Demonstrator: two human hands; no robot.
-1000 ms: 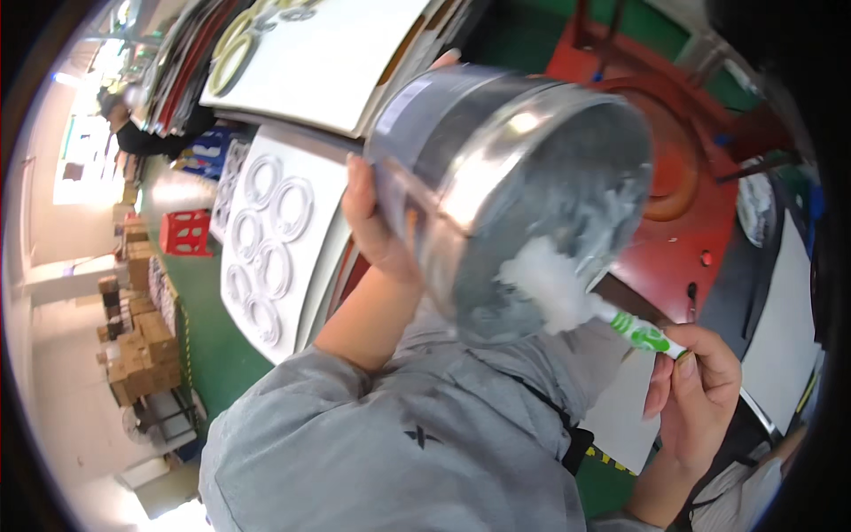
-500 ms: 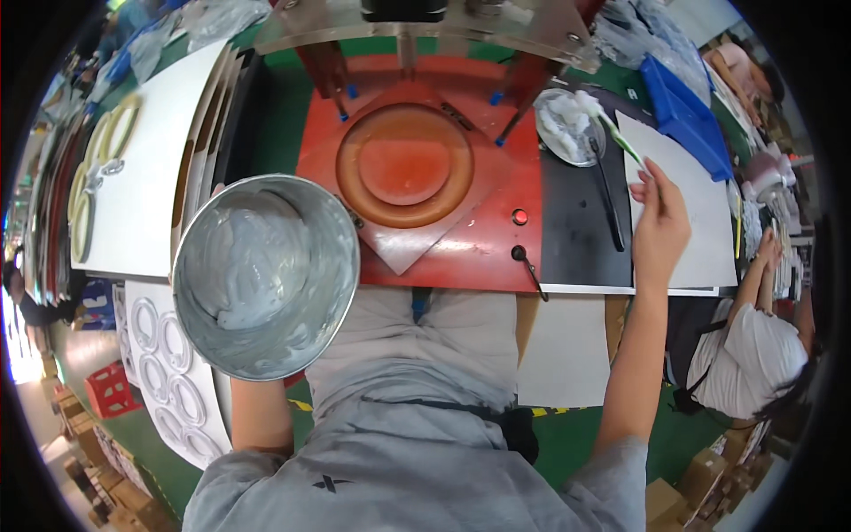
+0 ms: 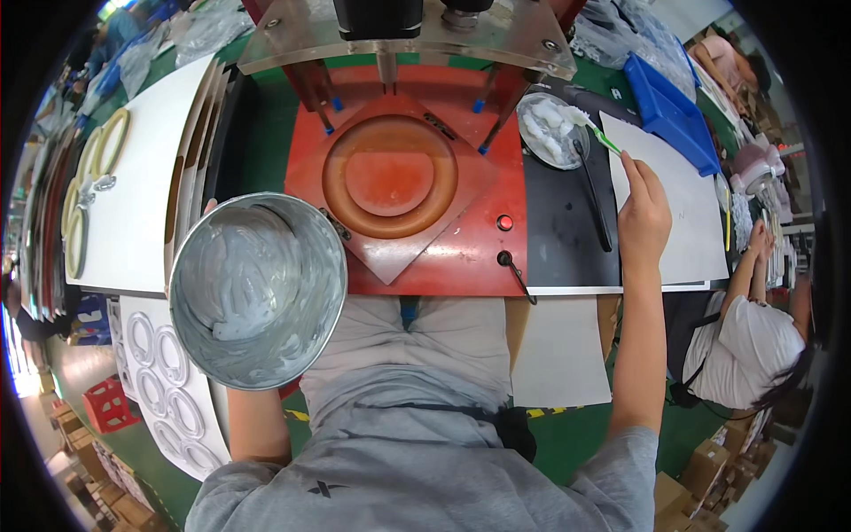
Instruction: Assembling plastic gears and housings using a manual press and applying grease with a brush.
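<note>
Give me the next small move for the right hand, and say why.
Probably wipe the far end of the green-and-white tool off into the dish: the right hand holds it with its white-coated end at the dish's edge, and white paste is heaped there, while the left hand holds the metal can, smeared inside.

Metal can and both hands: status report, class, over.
Left hand: holding metal can, white smears inside. Right hand: gripping green-and-white stick, tip at dish of white paste. Possible obstruction: black tool, end at same dish.
</note>
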